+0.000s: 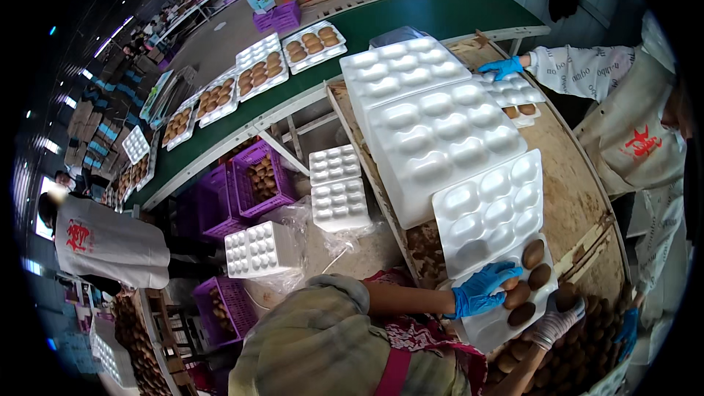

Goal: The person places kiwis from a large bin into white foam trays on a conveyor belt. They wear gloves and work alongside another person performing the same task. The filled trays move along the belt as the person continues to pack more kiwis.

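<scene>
In front of me lies an unfolded white moulded foam tray, its lower half [484,333] holding several brown kiwifruit [517,296] and its domed lid half [489,203] leaning back against a tall stack of trays [445,126]. My left hand [484,289], in a blue glove, reaches over the lower half, with a kiwifruit [510,283] between thumb and fingers. Just right of the tray, my right hand [558,322], in a pale striped glove, grips another kiwifruit [565,297]. Beneath that hand spreads a heap of loose kiwifruit [572,352].
Across the wooden worktable [572,176], a co-worker's blue-gloved hand [503,67] rests on a closed tray [511,89]. Filled trays [258,74] line a green conveyor belt [440,11]. Purple crates [264,176] and tray stacks [338,203] stand on the floor. Another person [110,242] stands far left.
</scene>
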`<state>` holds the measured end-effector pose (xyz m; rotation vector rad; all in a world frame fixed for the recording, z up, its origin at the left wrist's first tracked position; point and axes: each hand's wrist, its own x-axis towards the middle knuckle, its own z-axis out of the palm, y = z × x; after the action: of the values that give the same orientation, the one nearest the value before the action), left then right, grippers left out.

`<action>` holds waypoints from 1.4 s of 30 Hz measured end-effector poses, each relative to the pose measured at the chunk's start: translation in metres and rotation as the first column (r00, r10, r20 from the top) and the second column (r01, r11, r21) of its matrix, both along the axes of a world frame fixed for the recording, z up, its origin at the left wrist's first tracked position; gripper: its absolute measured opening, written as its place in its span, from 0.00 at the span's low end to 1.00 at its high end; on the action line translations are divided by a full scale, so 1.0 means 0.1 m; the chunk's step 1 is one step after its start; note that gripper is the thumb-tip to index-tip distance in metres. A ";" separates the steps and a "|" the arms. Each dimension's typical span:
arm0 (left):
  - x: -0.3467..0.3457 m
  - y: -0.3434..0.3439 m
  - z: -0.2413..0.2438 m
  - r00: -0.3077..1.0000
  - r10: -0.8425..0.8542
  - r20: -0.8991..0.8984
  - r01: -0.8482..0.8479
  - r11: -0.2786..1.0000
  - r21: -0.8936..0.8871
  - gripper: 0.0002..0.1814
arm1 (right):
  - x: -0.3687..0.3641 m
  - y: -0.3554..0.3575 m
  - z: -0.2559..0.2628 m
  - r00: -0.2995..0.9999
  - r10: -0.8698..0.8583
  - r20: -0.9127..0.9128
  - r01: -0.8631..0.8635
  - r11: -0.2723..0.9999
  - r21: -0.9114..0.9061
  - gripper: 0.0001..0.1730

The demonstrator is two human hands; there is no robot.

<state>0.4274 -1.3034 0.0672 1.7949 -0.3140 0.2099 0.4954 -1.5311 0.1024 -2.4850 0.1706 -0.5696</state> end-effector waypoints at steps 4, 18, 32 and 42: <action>-0.31 0.08 0.49 0.933 -0.316 -0.174 0.122 0.730 -0.673 0.33 | -0.41 0.57 0.72 0.844 0.536 -0.026 -0.381 0.631 0.676 0.37; -3.14 3.04 -0.89 0.614 0.230 -0.755 -0.727 -0.207 -0.654 0.24 | -0.51 1.02 0.34 0.398 0.906 -0.142 -0.589 0.371 0.718 0.23; -1.40 1.95 0.41 0.798 0.596 -0.087 -0.584 0.802 0.128 0.13 | -0.31 -1.19 -0.39 0.835 -0.311 -0.454 0.103 0.899 -0.427 0.25; -0.02 0.43 0.95 0.917 -0.399 0.026 0.329 0.790 0.517 0.16 | 0.74 -1.21 -0.68 0.787 -0.279 -0.550 -0.155 0.774 -0.614 0.25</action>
<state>0.4258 -1.2608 0.1618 2.1932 -0.8740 -0.0379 0.5691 -1.6521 0.0346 -3.2776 0.3709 0.2710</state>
